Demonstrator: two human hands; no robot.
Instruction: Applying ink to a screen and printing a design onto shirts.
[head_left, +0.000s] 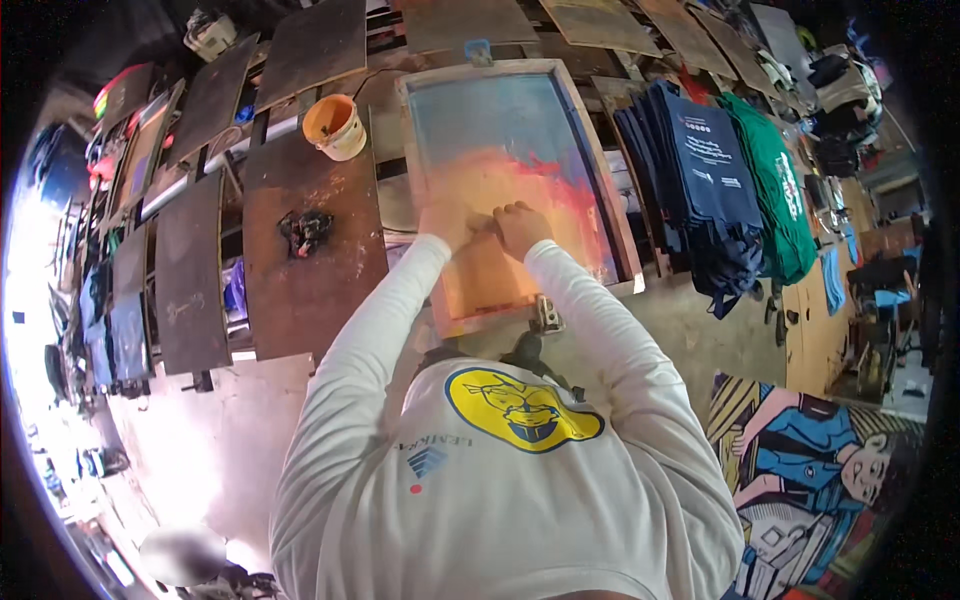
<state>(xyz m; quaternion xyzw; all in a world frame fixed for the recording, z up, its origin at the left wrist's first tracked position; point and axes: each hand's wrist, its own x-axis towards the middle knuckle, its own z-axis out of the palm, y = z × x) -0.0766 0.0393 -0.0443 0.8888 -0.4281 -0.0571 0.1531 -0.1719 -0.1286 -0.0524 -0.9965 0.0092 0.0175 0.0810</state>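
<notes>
A wooden-framed printing screen lies in front of me, its mesh blue at the far end and stained pink and orange toward me. Both my hands are over the middle of the mesh, close together. My right hand has its fingers curled in; anything inside them is hidden. Beside it, my left hand blends into the orange mesh, and its fingers do not show clearly. A blue clamp-like piece sits at the screen's far edge, and a metal hinge or clamp at its near edge.
Left of the screen, an orange-and-white bucket and a dark crumpled lump rest on a brown board. Stacked navy garments and green garments lie to the right. A painted picture is at lower right.
</notes>
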